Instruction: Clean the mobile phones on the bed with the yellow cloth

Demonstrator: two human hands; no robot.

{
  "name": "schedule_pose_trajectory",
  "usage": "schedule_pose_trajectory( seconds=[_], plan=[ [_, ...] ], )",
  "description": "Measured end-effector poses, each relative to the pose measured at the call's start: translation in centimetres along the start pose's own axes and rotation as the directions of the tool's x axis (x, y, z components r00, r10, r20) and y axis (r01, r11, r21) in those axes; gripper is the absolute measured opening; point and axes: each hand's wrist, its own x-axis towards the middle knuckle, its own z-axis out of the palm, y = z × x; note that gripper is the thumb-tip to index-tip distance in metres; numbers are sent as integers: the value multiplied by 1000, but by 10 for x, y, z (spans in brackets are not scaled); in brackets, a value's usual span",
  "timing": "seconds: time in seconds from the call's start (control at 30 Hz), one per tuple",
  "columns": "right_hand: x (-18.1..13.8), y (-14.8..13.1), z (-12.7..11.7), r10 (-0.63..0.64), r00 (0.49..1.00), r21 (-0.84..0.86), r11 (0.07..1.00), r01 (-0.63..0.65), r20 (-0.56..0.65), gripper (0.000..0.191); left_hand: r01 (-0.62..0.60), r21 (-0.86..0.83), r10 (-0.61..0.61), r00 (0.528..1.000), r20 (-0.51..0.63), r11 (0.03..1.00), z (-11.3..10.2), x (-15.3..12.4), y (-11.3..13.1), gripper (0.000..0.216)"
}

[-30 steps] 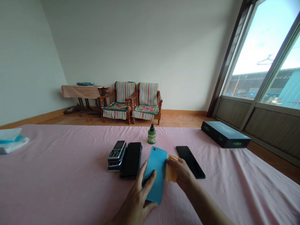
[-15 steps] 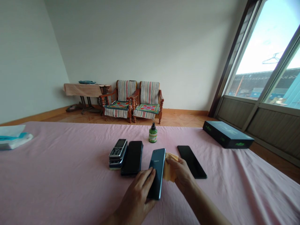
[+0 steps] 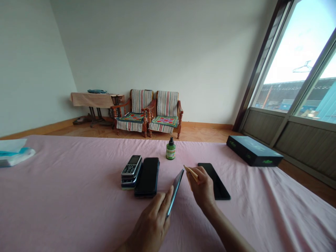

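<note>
My left hand (image 3: 154, 218) grips a blue smartphone (image 3: 175, 192), tilted so that mostly its long edge faces me. Just right of the phone's top end, my right hand (image 3: 202, 185) is closed around a folded yellowish cloth (image 3: 191, 172), and a small gap shows between cloth and phone. Left of my hands lies a stack of black smartphones (image 3: 147, 176), with a stack of keypad phones (image 3: 132, 171) against its left side. A flat black phone (image 3: 216, 182) lies on the bed cover behind and right of my right hand, which partly hides it.
A green spray bottle (image 3: 170, 149) stands upright beyond the phones. A black box (image 3: 253, 150) lies at the right on the pink cloth (image 3: 78, 196), and a pack of tissues (image 3: 15, 156) at the far left. Two wooden armchairs (image 3: 165, 108) stand by the wall.
My left hand has turned the blue smartphone from showing its back to nearly edge-on. My right hand, with the cloth, has come away slightly from the phone's side, and the cloth looks more folded.
</note>
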Motion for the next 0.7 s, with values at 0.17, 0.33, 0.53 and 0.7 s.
schedule_pose_trajectory(
  seconds=[0.17,0.33,0.53,0.7],
  plan=[
    [-3,1,6,-93,989,-22,995,96,112,29,-53,4,53,998,-22,999,-3,1,3,71],
    [2,-4,11,-134,971,-41,989,144,198,32,-163,-6,162,984,-75,987,-4,0,0,54],
    [15,-9,15,-194,944,-125,964,233,267,36,-288,221,311,948,-75,932,-18,-1,-2,38],
    [15,-6,16,-253,915,-118,946,302,313,41,-302,254,341,931,-127,919,-22,-4,-2,36]
  ],
)
